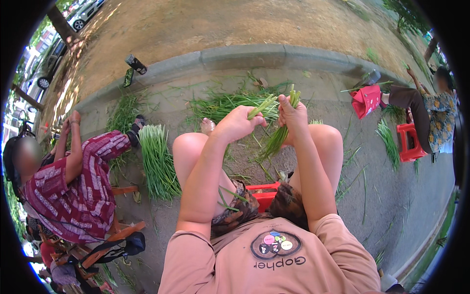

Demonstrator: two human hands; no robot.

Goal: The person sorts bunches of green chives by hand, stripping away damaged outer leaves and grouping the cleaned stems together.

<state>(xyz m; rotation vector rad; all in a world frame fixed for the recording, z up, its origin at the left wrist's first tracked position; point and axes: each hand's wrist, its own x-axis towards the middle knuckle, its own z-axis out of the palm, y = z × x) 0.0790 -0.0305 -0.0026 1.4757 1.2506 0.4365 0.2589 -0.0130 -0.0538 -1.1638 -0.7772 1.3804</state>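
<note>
My left hand (239, 123) grips a few green stalks (263, 106), probably garlic chives, whose pale cut ends point up and right. In my right hand (292, 114) is a fuller bunch of the stalks (276, 141); its pale ends rise above the thumb and the leaves hang below. Both hands are above and between my knees, close together. Beyond them a loose pile of the greens (229, 104) lies on the pavement. To the left of my left knee lies a large, lined-up bundle (156, 161) with its white ends facing away. A few leaves rest on my left thigh.
I sit on a red plastic stool (262, 196). A concrete curb (242, 55) runs ahead, with a dark bottle (136, 64) beside it. People sit at left (69, 183) and right (437, 110), near a pink bag (366, 101) and another red stool (409, 141).
</note>
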